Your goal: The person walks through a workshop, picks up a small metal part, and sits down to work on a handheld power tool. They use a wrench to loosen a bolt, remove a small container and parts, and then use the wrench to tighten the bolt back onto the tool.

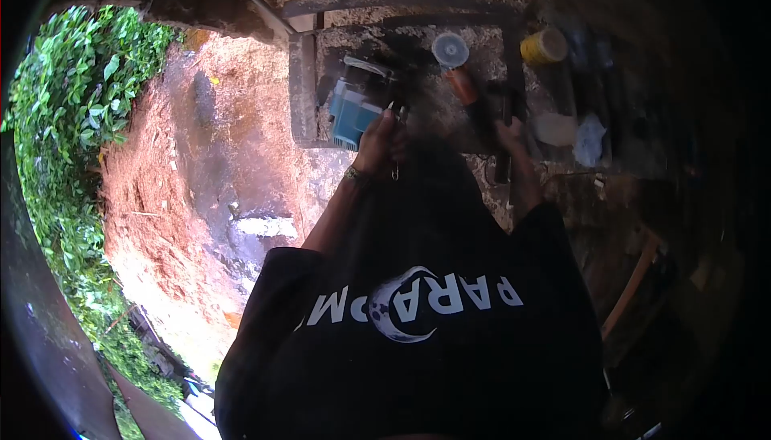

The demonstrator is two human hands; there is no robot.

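My left hand (pixel 379 144), a band round its wrist, is closed beside a teal boxy machine (pixel 355 119) with a slotted end. A slim metal piece shows at its fingertips, and a metal clip (pixel 395 172) hangs just below; what the fingers grip I cannot tell. My right hand (pixel 511 135) lies in shadow near a dark upright bar (pixel 503 155), its fingers blurred. Between and beyond the hands is an orange, tube-like thing (pixel 461 85) whose far end meets a round translucent disc (pixel 450 50); its near end runs into darkness.
A yellow container (pixel 544 45) lies at the back right of the worn bench (pixel 302 91). Nearer are a pale flat piece (pixel 555 128) and a bluish plastic bag (pixel 590 141). A wooden handle (pixel 631 286) leans at lower right. Reddish ground (pixel 161 199) and leafy plants (pixel 68 95) lie left.
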